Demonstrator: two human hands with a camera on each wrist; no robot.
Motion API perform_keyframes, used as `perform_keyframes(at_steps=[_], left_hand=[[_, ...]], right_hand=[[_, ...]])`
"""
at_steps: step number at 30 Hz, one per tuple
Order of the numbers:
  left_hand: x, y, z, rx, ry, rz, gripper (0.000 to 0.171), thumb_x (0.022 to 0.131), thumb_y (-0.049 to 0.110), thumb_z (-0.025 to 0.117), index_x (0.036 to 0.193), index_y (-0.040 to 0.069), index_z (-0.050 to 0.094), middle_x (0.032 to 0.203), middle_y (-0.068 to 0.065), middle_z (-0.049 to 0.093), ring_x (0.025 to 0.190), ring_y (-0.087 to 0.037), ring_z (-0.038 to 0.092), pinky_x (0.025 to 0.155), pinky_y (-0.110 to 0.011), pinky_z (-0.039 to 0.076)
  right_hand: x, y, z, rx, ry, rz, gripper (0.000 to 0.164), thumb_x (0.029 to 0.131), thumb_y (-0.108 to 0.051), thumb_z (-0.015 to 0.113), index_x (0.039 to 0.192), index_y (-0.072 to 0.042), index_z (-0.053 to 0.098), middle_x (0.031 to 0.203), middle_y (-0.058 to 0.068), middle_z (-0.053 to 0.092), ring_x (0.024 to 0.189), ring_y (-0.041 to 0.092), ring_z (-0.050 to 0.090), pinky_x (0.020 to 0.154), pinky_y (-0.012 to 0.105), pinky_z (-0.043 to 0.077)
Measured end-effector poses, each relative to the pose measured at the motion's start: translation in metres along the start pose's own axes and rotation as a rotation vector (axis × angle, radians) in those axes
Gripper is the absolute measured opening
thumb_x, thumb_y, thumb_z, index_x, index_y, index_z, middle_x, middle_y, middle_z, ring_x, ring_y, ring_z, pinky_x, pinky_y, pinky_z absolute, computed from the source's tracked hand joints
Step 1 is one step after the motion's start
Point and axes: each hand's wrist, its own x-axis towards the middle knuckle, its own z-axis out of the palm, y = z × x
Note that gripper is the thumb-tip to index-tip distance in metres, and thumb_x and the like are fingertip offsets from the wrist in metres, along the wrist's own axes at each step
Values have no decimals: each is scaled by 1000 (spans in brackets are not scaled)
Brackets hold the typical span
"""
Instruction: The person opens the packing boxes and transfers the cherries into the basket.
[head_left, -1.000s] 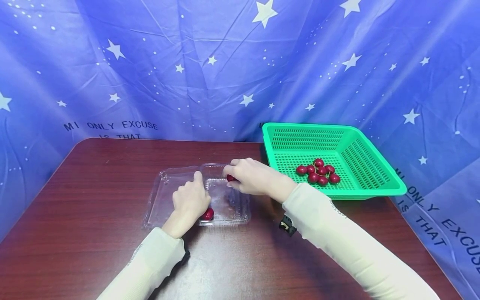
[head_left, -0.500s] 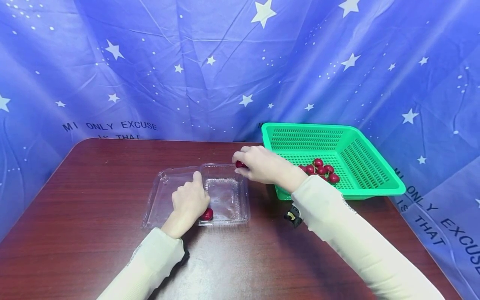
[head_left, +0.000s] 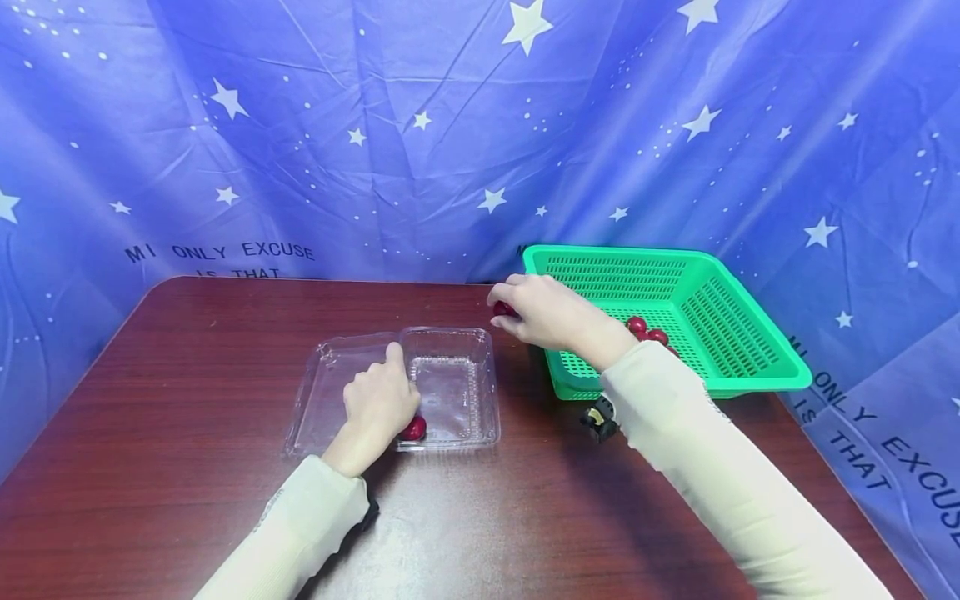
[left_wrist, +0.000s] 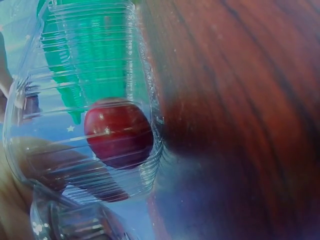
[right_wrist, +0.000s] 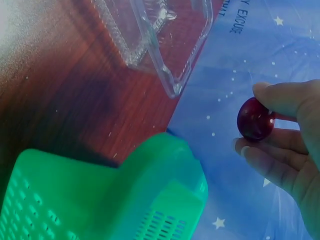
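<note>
My right hand (head_left: 551, 312) pinches a dark red cherry (right_wrist: 255, 119) between thumb and fingertips. It is raised near the left rim of the green basket (head_left: 570, 383), its wrist over that rim. My left hand (head_left: 378, 400) holds the hinge side of an opened clear plastic box (head_left: 487, 400), one digit stretched along the hinge and the others curled down, partly hidden. In the left wrist view its fingers (left_wrist: 50, 165) show through the plastic. Another cherry (head_left: 414, 428) lies in the box's near corner, beside that hand. Several cherries (head_left: 637, 325) lie in the basket, partly hidden by my right arm.
The box's lid (head_left: 322, 392) lies folded out to the left on the brown wooden table (head_left: 187, 375). A blue cloth (head_left: 420, 200) with white stars hangs behind the table and along its right side.
My right hand has moved up and right, from over the box towards the basket, still pinching the cherry. My left hand, the box and the cherry inside it have stayed in place.
</note>
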Motion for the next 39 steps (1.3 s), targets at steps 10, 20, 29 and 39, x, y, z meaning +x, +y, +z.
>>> perform_keyframes(at_steps=[10,20,29,39], left_hand=[[0,0,-1,-1,-1,-2,26,83,17,55,103,4,44,84,-26,70,73,-45,65,57,-55,50],[0,0,-1,2,14,3,25,84,16,54,103,3,45,84,-27,71,73,-45,65,58,-55,51],[0,-1,0,4,21,9,25,83,15,53,103,3,45,83,-28,70,72,-45,65,57,-56,50],[0,0,0,7,6,-1,27,84,17,54,106,4,45,85,-27,71,73,-45,65,58,-55,51]], right_hand=[[-6,14,0,32,1,60,23,89,-19,67,107,-4,68,96,13,70,81,26,62,76,43,54],[-20,39,-5,36,9,153,25,90,-19,66,109,-3,67,97,14,69,83,26,63,77,44,54],[-27,67,-13,58,-7,268,30,91,-20,64,113,0,65,101,18,71,79,28,60,76,46,52],[-40,86,-11,76,-61,354,33,93,-19,61,117,3,62,101,23,70,75,28,60,71,45,52]])
